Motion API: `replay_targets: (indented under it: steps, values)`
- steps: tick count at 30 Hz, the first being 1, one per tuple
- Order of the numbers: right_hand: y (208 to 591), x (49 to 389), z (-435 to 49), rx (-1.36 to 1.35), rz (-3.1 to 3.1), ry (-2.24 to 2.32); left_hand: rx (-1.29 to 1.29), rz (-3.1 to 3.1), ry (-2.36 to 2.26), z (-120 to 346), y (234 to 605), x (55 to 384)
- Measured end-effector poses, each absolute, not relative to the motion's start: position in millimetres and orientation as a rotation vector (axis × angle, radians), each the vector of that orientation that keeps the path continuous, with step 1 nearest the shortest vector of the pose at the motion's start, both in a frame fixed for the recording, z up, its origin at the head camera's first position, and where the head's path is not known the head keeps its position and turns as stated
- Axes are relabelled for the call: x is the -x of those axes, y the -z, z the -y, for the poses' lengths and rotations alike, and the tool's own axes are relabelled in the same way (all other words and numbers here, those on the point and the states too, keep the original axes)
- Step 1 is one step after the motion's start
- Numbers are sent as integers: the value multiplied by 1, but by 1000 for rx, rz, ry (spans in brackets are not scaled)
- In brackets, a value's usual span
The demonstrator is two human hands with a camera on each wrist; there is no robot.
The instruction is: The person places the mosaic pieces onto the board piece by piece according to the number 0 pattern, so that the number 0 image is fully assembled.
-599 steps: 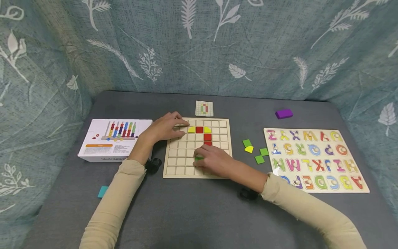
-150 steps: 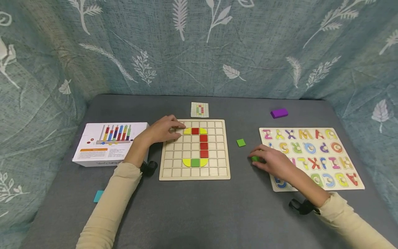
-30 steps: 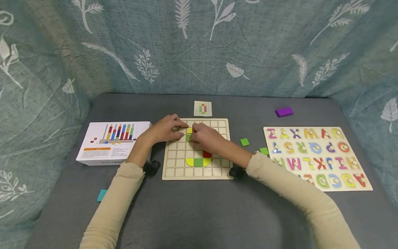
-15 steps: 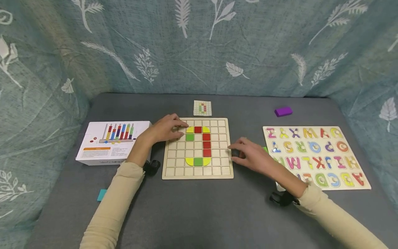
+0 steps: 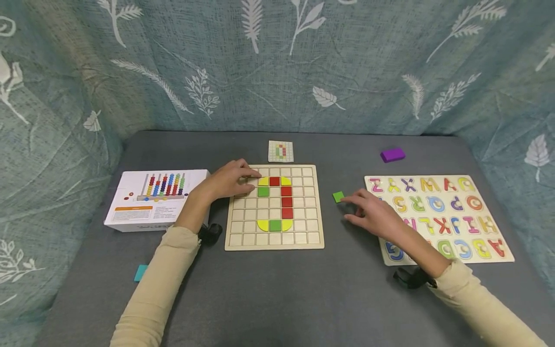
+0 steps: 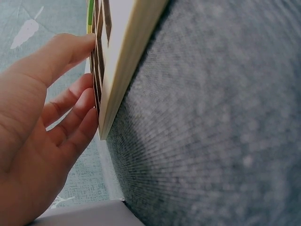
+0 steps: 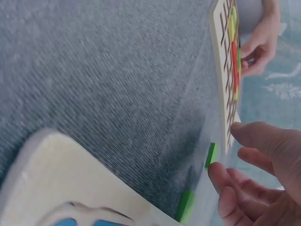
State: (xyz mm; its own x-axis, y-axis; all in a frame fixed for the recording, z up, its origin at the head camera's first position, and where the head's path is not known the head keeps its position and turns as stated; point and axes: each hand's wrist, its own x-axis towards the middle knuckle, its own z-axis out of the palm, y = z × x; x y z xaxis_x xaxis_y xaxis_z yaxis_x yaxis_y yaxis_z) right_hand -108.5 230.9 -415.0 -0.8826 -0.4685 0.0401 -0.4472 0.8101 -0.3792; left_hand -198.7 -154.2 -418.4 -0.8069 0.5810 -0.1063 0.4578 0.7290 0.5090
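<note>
My left hand (image 5: 230, 180) rests on the upper left corner of the wooden grid board (image 5: 303, 239), thumb and fingertips on its surface in the left wrist view. On the board lie yellow quarter-round tiles (image 5: 262, 225), several red square tiles (image 5: 287, 213), a green tile (image 5: 263, 191) on the left and another green tile (image 5: 275, 225) at the bottom. My right hand (image 5: 377, 216) hovers right of the board, fingers loosely bent, index fingertip at a loose green square tile (image 5: 338, 196); contact is unclear. Another loose green tile (image 7: 186, 206) shows in the right wrist view, hidden by the hand from the head view.
A small pattern card (image 5: 281, 151) lies behind the board. To the right are an alphabet puzzle board (image 5: 438, 219) and a purple block (image 5: 392, 154). A white box (image 5: 156, 200) stands left, with a teal piece (image 5: 140, 273) partly under the left forearm.
After red and yellow tiles and the bottom green one joined the board, my right hand set a green tile on its left side, then moved right to the loose tiles. My left hand stayed put.
</note>
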Motion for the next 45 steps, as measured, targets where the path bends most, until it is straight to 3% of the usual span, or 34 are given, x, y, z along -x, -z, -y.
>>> replay_targets:
  steps: [21,45]
  values:
    - [404,115,-253,636,-2893,464,-798,-2683,-677,155,418,201]
    - [412,115,-254,834,-2837,467,-803,-2675,-686,155,420,199]
